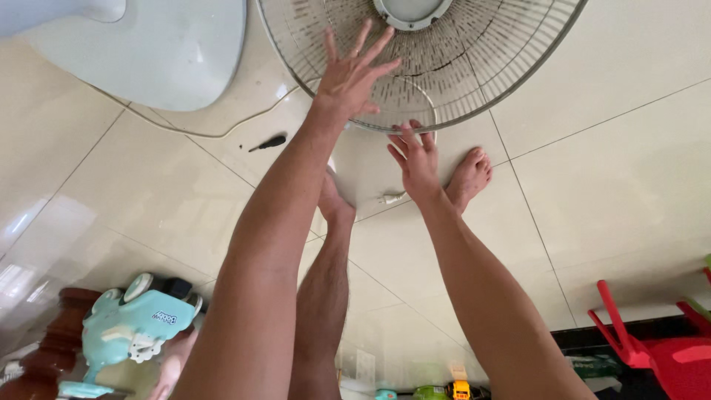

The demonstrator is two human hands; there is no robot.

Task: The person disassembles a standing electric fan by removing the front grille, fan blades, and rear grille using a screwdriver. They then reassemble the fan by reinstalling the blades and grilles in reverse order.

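Handling the round wire-mesh fan guard [474, 67] calls, in my judgement, for even support at two places along its rim so that the thin wires do not bend, with the fingers kept off the mesh gaps and on the outer ring. The guard lies at the top of the view, over the pale glossy tiled floor [615, 185], next to the white rounded fan base [163, 52], with its grey centre cap [411, 11] at the upper edge. The left hand [352, 74] is spread wide, palm down, fingers fanned over the mesh near the lower rim; whether it presses on the wires cannot be told. The right hand [416, 159] is open, fingers loosely together and pointing upward, just at the lowest point of the rim, holding nothing. Both forearms extend straight forward. A small black-handled screwdriver [268, 142] lies on the floor, left of the left wrist.
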